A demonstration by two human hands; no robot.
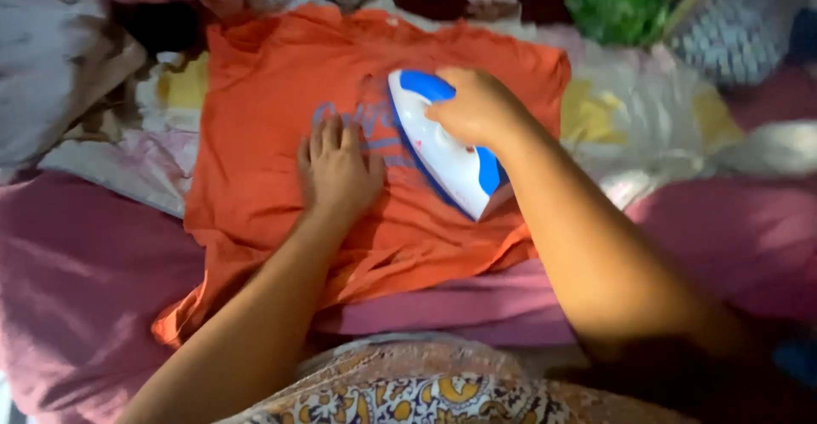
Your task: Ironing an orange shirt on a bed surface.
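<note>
The right hand [477, 105] is wrapping its fingers around the handle of a white-and-blue iron [442, 147] — sitting at the centre of an orange T-shirt [255, 177]. The left hand [336, 169], at nine o'clock of the iron, is lying flat, fingers spread open, pressing the shirt onto pink bedding [77, 279].

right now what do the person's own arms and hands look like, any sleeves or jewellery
Both arms are bare from hand to past the elbow; no sleeves show in view. The left hand and the right hand wear no gloves, and no rings, bangles or watch can be seen. The picture is soft, so fine marks cannot be told.
</note>
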